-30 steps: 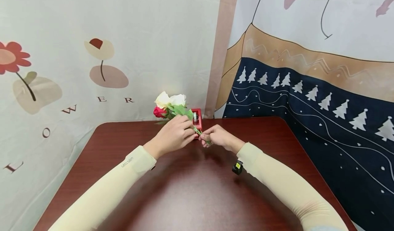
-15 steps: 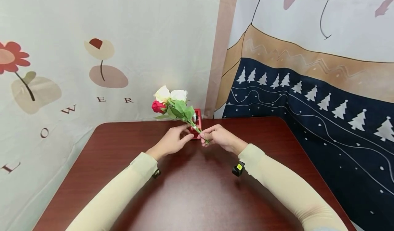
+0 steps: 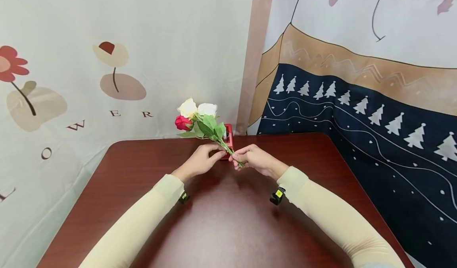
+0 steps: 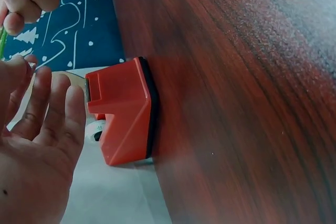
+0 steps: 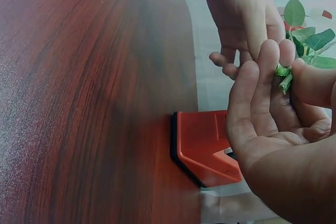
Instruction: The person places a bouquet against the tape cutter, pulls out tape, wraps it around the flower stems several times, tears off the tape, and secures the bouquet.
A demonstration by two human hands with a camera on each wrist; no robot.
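My right hand (image 3: 258,160) pinches the green stem ends (image 5: 285,81) of a small bunch of roses (image 3: 207,119). One red bloom, a white one and a cream one tilt up to the left with green leaves. My left hand (image 3: 201,159) is at the stems just above the right hand, its thumb and index finger together. Between those fingertips a small clear glint, like a bit of clear tape (image 4: 33,66), shows in the left wrist view; its other three fingers extend loosely. Behind the hands stands a red tape dispenser (image 4: 123,103), partly hidden by the flowers in the head view.
The dark red-brown wooden table (image 3: 228,220) reaches back to a printed cloth backdrop (image 3: 171,53). A navy cloth with white trees (image 3: 342,109) hangs along the right side. Small black wrist devices (image 3: 276,196) sit under both sleeves.
The left hand has come down off the stems and leaves, then edged back toward the stems. More of the roses shows, and they stand slightly higher. The right hand keeps its hold.
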